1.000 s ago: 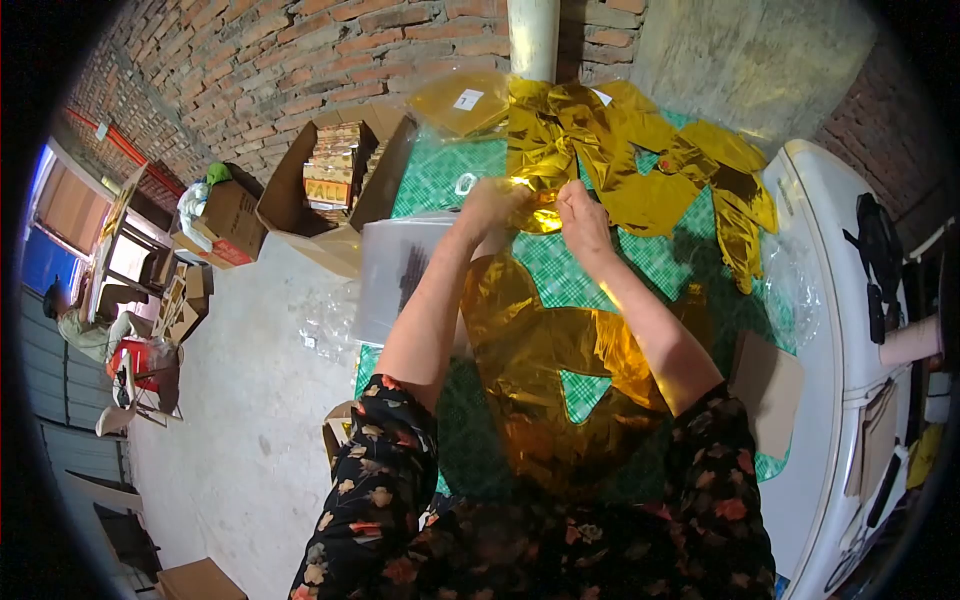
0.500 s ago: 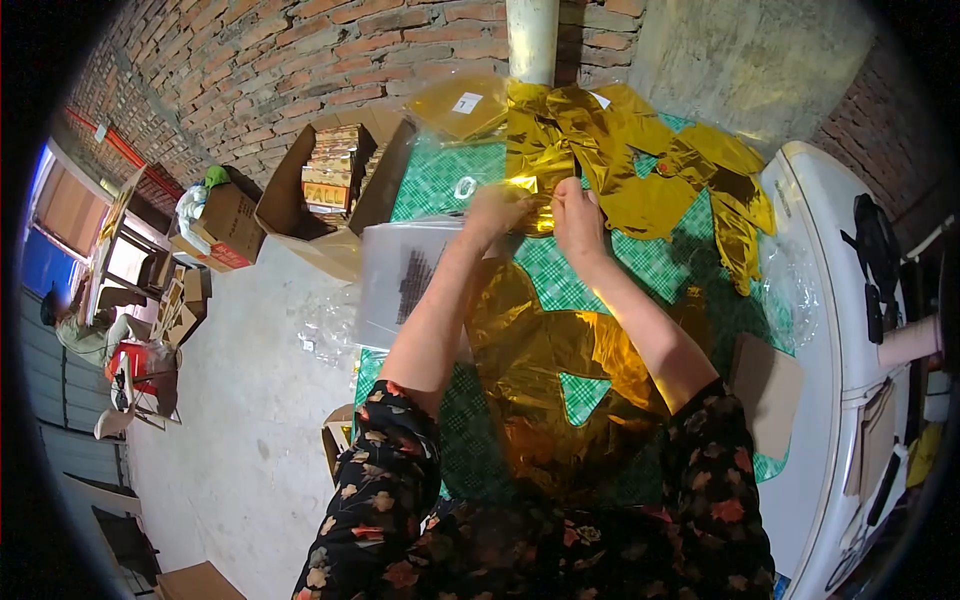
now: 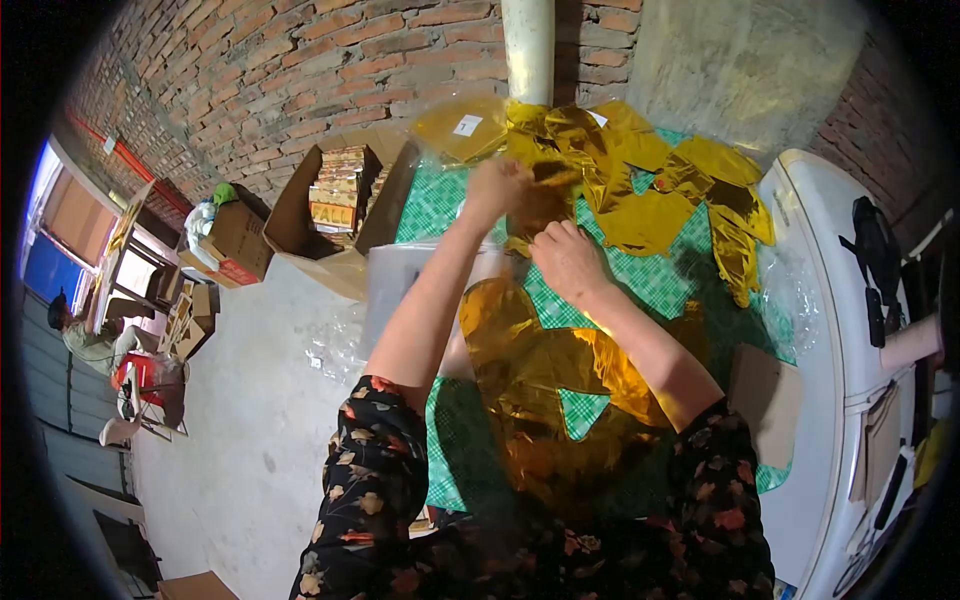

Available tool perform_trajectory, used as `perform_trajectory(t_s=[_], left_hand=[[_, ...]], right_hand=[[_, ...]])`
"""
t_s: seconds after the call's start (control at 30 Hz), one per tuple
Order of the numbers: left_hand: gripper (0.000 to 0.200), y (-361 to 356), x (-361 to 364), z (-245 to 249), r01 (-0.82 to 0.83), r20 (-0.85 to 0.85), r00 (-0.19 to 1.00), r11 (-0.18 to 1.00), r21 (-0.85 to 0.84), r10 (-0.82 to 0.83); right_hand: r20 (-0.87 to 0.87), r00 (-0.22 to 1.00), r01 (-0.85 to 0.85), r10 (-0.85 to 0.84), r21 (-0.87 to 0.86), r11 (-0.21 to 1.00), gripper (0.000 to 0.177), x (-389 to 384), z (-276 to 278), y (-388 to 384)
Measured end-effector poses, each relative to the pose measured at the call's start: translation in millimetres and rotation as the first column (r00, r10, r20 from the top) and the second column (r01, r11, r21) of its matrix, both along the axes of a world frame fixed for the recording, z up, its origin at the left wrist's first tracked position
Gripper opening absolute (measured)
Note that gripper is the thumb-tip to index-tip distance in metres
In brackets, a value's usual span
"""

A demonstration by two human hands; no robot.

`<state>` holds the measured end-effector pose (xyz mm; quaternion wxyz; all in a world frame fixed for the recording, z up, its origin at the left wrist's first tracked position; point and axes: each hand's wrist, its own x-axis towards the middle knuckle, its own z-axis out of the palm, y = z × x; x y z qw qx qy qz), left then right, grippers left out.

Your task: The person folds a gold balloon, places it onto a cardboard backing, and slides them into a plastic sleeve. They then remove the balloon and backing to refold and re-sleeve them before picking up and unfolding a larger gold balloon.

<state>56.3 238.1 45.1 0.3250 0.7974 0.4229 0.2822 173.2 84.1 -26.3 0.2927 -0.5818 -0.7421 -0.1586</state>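
Note:
My left hand [image 3: 497, 190], somewhat blurred, is closed on the far edge of a flat gold foil balloon [image 3: 540, 205]. Below and to its right, my right hand [image 3: 570, 262] has its fingers curled onto the near edge of the same foil. A larger uninflated gold foil balloon [image 3: 530, 430] with a triangular gap lies close to my body, partly under my right forearm. More crumpled gold foil balloons [image 3: 640, 215] are spread beyond my right hand. Under my left forearm lies a stack of clear plastic sleeves [image 3: 395, 285].
A green patterned cloth [image 3: 445, 480] covers the table. At its left stands an open carton [image 3: 345, 265] of printed packs. A labelled gold packet [image 3: 465, 125] lies at the back, a cardboard piece [image 3: 765, 410] at the right, beside a white appliance [image 3: 815, 330]. Far left, a person [image 3: 90, 340] sits.
My left hand has moved up and away, and my right hand has come down and left. The foil between them is now spread wider and looks darker. The view has shifted slightly.

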Motion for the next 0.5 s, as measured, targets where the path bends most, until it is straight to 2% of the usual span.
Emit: perform_trajectory(t_s=[0.1, 0.2, 0.3, 0.33, 0.43, 0.47, 0.5], left_hand=[[0.015, 31, 14, 31, -0.014, 0.214, 0.977, 0.998, 0.059, 0.001], [0.016, 53, 25, 59, 0.095, 0.364, 0.929, 0.994, -0.053, -0.069], [0.016, 58, 36, 69, 0.152, 0.377, 0.916, 0.988, -0.018, -0.135], [0.018, 61, 39, 68, 0.155, 0.395, 0.907, 0.988, 0.008, -0.145], [0.023, 71, 48, 68, 0.165, 0.435, 0.883, 0.984, 0.060, -0.175], [0.024, 74, 50, 71, 0.176, 0.440, 0.879, 0.983, 0.059, -0.184], [0.024, 76, 51, 75, 0.186, 0.443, 0.876, 0.981, 0.056, -0.191]], right_hand=[[0.044, 0.998, 0.056, -0.048, -0.197, 0.979, 0.014, 5, 7, 12], [-0.088, 0.985, 0.141, -0.147, -0.076, 0.987, 0.023, 14, 14, 38], [-0.113, 0.975, 0.198, -0.192, 0.039, 0.980, 0.029, 21, 19, 68], [0.023, 0.962, 0.267, -0.271, -0.284, 0.921, 0.032, 25, 24, 75], [-0.081, 0.956, 0.237, -0.283, -0.359, 0.903, 0.047, 22, 14, 102], [0.020, 0.960, 0.260, -0.280, -0.432, 0.864, 0.056, 27, 9, 113], [0.051, 0.956, 0.279, -0.288, -0.446, 0.850, 0.057, 30, 6, 116]])
